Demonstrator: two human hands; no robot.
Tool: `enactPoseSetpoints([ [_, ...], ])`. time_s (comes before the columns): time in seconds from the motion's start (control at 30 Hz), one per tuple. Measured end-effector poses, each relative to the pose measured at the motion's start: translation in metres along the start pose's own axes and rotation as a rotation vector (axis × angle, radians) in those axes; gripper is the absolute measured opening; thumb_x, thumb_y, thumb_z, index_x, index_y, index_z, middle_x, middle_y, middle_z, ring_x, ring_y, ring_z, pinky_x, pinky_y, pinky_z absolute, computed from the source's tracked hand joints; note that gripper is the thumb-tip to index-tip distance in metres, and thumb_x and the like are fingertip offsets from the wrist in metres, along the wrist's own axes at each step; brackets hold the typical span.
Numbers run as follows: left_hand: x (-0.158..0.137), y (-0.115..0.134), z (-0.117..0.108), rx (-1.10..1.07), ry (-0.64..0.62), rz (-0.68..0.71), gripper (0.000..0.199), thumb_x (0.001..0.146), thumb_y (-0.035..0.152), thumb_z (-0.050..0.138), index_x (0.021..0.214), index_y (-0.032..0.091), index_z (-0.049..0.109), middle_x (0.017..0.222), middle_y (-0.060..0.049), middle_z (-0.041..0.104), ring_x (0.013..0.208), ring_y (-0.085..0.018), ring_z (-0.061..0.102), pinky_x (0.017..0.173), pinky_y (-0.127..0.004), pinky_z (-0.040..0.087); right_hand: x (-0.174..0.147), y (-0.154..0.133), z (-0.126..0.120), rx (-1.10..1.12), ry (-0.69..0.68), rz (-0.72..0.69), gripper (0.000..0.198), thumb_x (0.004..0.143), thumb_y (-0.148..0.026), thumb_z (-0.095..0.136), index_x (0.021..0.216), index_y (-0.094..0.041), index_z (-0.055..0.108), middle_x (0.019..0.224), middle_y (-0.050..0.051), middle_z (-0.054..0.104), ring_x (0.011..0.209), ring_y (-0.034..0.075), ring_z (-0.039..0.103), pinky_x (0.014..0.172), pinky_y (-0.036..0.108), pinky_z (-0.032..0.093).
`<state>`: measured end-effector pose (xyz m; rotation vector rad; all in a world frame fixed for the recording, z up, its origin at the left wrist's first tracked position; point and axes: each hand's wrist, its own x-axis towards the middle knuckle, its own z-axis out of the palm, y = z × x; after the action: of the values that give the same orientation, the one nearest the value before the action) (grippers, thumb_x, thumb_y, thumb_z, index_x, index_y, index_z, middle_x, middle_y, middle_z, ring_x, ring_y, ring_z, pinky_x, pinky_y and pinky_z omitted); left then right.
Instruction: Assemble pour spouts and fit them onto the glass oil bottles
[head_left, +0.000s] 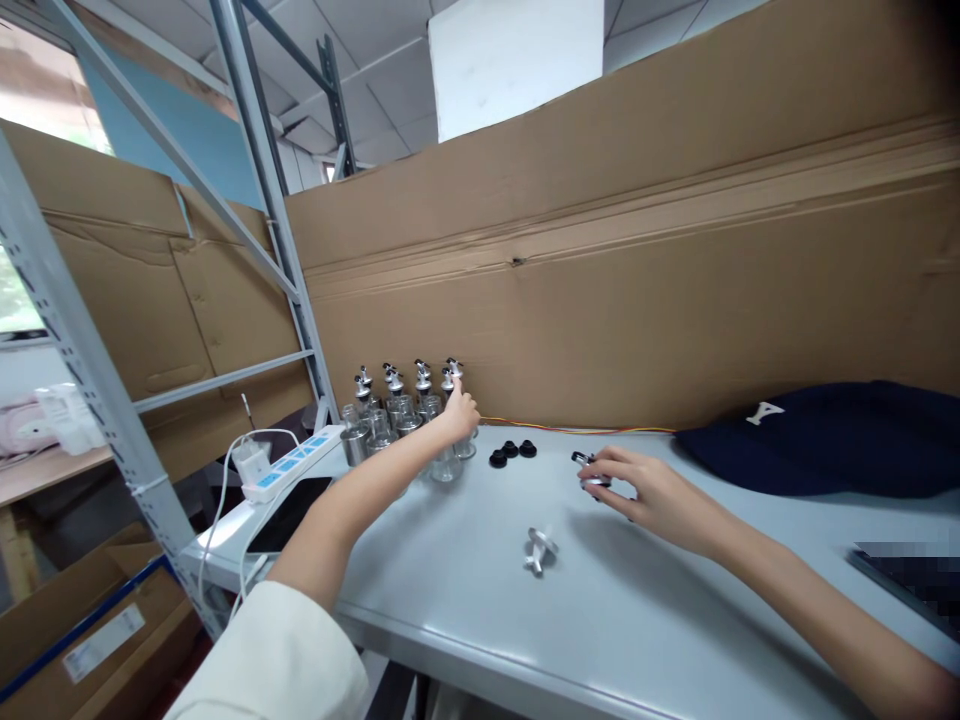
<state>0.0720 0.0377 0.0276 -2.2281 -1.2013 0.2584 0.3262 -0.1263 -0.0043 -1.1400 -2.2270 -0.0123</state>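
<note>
My left hand (460, 414) reaches to the right end of a group of glass bottles (381, 430), its fingers closed around the top of one glass bottle (466, 446). Several bottles carry silver pour spouts (423, 374) with black tips; others, nearer me, have bare necks. My right hand (634, 487) pinches a silver pour spout with a black cap (595, 474) just above the table. Between my arms lies another silver spout piece (540, 550), on its side. Three black caps (509, 449) lie together behind it.
A navy cap (832, 440) lies at the back right, and a dark flat object (907, 585) at the right edge. On the left are a white power strip (292, 464) with cables and a black tablet (289, 517). Cardboard (600, 330) walls the back; a metal shelf post (277, 220) stands left.
</note>
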Motion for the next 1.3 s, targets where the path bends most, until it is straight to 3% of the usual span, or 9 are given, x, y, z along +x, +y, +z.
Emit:
enactPoseSetpoints([
  [0.17,-0.002,-0.003,-0.004,0.027,-0.007,-0.001,0.022,0.071,0.012,0.060,0.084,0.023,0.073,0.113,-0.012,0.063,0.107,-0.029,0.053,0.104,-0.066,0.008,0.000,0.002,0.001,0.004,-0.016,0.001,0.036,0.089,-0.046,0.040,0.089,-0.022,0.067,0.092,0.008,0.064,0.070,0.018,0.063,0.066,0.032,0.050],
  [0.3,-0.010,-0.002,-0.010,0.030,0.008,0.004,0.024,0.071,0.016,0.063,0.092,0.023,0.072,0.128,-0.012,0.055,0.120,-0.031,0.045,0.107,-0.063,0.009,0.000,0.001,0.000,0.001,-0.023,-0.003,0.036,0.089,-0.046,0.039,0.089,-0.022,0.066,0.092,0.009,0.064,0.071,0.018,0.063,0.068,0.033,0.051],
  [0.43,-0.043,0.002,-0.024,-0.040,0.248,0.038,0.037,0.075,0.035,0.062,0.111,0.025,0.063,0.139,-0.010,0.044,0.134,-0.030,0.028,0.109,-0.059,0.004,0.000,-0.001,-0.002,0.014,0.000,-0.004,0.037,0.089,-0.046,0.038,0.088,-0.023,0.066,0.092,0.009,0.064,0.073,0.019,0.063,0.068,0.033,0.051],
  [0.53,-0.077,-0.001,-0.040,-0.171,0.461,-0.112,0.040,0.081,0.042,0.055,0.116,0.025,0.059,0.137,-0.012,0.045,0.133,-0.031,0.030,0.109,-0.058,0.005,0.000,0.000,-0.002,0.014,0.000,-0.004,0.036,0.089,-0.045,0.039,0.088,-0.022,0.066,0.091,0.009,0.064,0.072,0.018,0.063,0.068,0.034,0.051],
  [0.67,-0.111,-0.020,-0.047,-0.395,0.579,-0.469,0.040,0.087,0.048,0.039,0.110,0.021,0.059,0.113,-0.015,0.059,0.111,-0.031,0.049,0.102,-0.051,0.025,0.000,0.001,-0.002,0.000,-0.010,-0.009,0.034,0.089,-0.044,0.039,0.089,-0.022,0.066,0.092,0.008,0.063,0.073,0.018,0.063,0.069,0.033,0.051],
  [0.83,-0.131,-0.049,-0.012,-0.450,0.734,-0.672,0.033,0.087,0.045,0.041,0.092,0.021,0.062,0.101,-0.012,0.063,0.103,-0.029,0.051,0.100,-0.047,0.025,-0.001,0.001,-0.001,-0.009,-0.026,-0.008,0.032,0.090,-0.041,0.040,0.090,-0.022,0.065,0.093,0.008,0.062,0.072,0.018,0.063,0.069,0.032,0.050],
  [1.07,-0.134,-0.075,0.034,-0.436,0.810,-0.738,0.035,0.088,0.038,0.037,0.069,0.021,0.061,0.088,-0.009,0.065,0.099,-0.027,0.052,0.106,-0.049,0.014,-0.001,0.001,-0.001,-0.012,-0.032,0.005,0.031,0.090,-0.041,0.040,0.092,-0.023,0.065,0.094,0.007,0.062,0.073,0.017,0.062,0.067,0.031,0.050],
  [1.17,-0.135,-0.081,0.044,-0.438,0.809,-0.736,0.031,0.087,0.037,0.039,0.074,0.021,0.062,0.094,-0.009,0.065,0.103,-0.027,0.050,0.107,-0.049,0.015,-0.001,0.003,0.000,-0.014,-0.048,0.005,0.031,0.090,-0.041,0.040,0.093,-0.023,0.065,0.096,0.007,0.062,0.075,0.018,0.062,0.067,0.031,0.049],
  [1.3,-0.137,-0.082,0.058,-0.421,0.784,-0.798,0.030,0.086,0.040,0.042,0.091,0.019,0.063,0.108,-0.012,0.061,0.109,-0.029,0.047,0.100,-0.049,0.027,-0.001,0.004,0.001,-0.003,-0.053,0.008,0.031,0.090,-0.041,0.040,0.093,-0.023,0.065,0.096,0.007,0.062,0.074,0.017,0.061,0.067,0.031,0.049],
])
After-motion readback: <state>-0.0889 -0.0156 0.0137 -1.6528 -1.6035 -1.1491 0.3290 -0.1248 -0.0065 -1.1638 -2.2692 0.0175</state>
